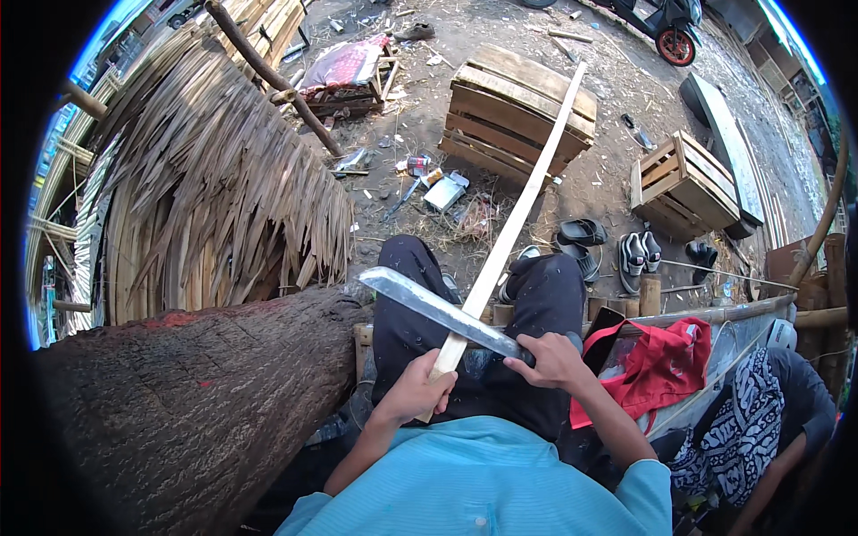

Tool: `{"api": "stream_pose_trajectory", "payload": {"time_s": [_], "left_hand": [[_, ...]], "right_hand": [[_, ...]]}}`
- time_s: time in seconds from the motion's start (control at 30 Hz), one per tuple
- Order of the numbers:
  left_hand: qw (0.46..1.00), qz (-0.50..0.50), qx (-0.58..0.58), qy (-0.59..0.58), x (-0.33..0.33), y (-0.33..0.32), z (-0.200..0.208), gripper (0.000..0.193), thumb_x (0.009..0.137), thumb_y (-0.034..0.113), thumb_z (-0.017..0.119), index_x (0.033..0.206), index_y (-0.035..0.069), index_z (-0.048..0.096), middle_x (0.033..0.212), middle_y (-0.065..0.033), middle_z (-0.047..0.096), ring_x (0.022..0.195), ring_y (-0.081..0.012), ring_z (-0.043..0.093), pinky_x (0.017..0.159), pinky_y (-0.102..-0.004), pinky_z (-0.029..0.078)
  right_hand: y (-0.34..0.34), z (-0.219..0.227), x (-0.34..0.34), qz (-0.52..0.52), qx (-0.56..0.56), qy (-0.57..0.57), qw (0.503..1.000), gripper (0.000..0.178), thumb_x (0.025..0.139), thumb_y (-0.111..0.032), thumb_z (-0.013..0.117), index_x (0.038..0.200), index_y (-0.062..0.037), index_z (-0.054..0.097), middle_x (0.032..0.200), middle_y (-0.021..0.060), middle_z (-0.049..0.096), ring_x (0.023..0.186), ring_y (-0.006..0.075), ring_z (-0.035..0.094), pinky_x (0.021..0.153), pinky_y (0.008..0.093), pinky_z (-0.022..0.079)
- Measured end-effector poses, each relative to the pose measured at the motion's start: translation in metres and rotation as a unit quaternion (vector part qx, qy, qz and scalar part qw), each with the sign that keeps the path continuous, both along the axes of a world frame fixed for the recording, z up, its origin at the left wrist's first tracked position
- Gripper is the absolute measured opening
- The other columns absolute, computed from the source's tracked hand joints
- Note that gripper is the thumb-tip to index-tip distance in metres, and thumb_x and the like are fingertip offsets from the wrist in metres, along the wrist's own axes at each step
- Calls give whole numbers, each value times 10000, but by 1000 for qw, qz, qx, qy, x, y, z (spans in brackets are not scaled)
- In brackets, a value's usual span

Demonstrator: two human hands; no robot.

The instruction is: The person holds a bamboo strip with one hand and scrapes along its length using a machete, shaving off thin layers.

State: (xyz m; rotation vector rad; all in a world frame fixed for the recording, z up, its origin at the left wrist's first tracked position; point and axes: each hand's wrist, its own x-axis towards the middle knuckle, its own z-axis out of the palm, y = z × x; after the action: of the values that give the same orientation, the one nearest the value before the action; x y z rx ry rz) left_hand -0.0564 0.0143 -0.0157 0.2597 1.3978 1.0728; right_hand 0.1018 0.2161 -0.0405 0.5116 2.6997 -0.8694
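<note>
A long, pale strip of split bamboo (508, 239) slants up and away from my lap, its far end in front of a wooden crate. Near its lower end my left hand (417, 386) is closed around it. My right hand (547, 359) grips the handle of a machete (429, 306), whose broad steel blade points left. The blade lies across the strip just above my left fist, over my dark trousers. My right fingers cover most of the handle.
Left of me lies a thick tree trunk (206, 393), with dry thatch (214, 170) beyond it. Slatted wooden crates (684, 188) and several shoes (636, 255) are on the dirt ahead. At right are a red cloth (666, 366) and another person (778, 420), bent over close by.
</note>
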Motion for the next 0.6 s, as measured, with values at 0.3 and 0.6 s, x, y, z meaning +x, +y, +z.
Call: {"api": "stream_pose_trajectory", "payload": {"time_s": [0.3,0.6], "left_hand": [[999,15,-7,-37,-1,3,1,165,885,91,555,1002,-3,486,616,8,482,412,-62,463,366,-207,376],[995,-26,-60,78,24,-18,3,270,828,55,622,1042,-45,491,613,-14,517,385,-66,494,329,-213,398]], "right_hand": [[-17,13,6,-86,-115,-2,990,450,856,-488,515,882,-49,612,593,204,577,630,412,595,628,481,473],[-4,-5,8,-63,-30,52,996,455,826,-507,541,853,-58,608,555,177,566,565,366,591,545,451,471]]}}
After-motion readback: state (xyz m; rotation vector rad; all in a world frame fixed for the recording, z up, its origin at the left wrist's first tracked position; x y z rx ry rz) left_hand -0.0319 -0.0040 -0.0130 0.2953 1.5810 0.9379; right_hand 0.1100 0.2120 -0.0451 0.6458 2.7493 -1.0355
